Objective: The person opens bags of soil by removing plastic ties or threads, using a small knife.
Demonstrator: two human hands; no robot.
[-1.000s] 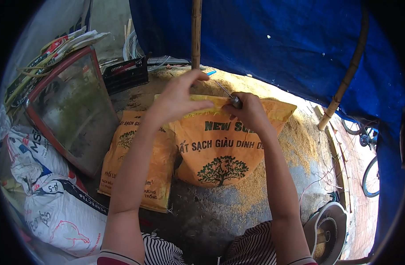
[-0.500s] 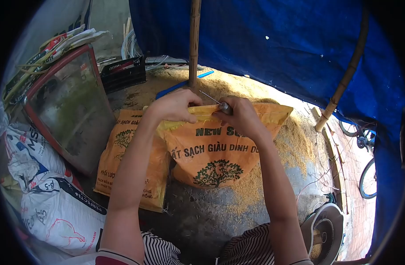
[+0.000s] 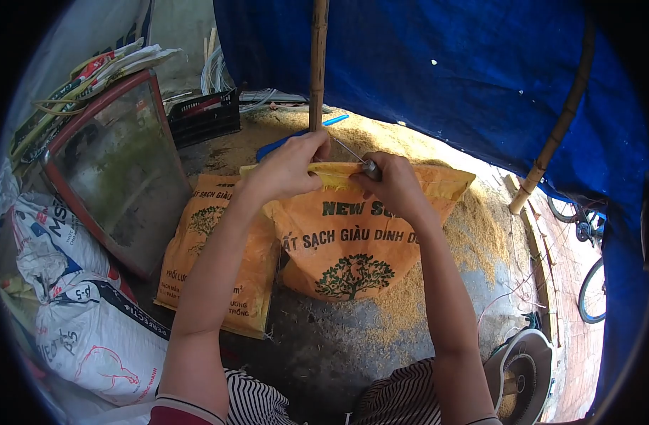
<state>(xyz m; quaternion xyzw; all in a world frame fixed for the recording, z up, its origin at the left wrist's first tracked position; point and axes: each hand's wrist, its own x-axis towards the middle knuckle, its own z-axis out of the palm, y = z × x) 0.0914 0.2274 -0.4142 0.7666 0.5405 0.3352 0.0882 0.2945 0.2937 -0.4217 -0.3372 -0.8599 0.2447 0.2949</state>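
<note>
An orange sack (image 3: pixel 353 237) with a printed tree stands upright, its yellow top edge folded over. My left hand (image 3: pixel 290 168) pinches that top edge near its left end. In my right hand (image 3: pixel 392 180), against the middle of the same edge, is a small metal tool (image 3: pixel 371 169) with a rounded grey handle and a thin shaft pointing up and left towards my left hand. A second orange sack (image 3: pixel 218 262) leans beside the first, partly hidden behind my left forearm.
Red-framed panel (image 3: pixel 112 163), black crate (image 3: pixel 204 117) and white sacks (image 3: pixel 105 347) are on the left. Bamboo poles (image 3: pixel 317 64) stand before a blue tarp (image 3: pixel 438 78). Yellow grains (image 3: pixel 473 234) lie behind the sack; a grey bucket (image 3: pixel 544 354) is at lower right.
The whole view has shifted slightly. My left hand has lifted a little at the knuckles, still at the sack's edge. The tool stays in my right hand.
</note>
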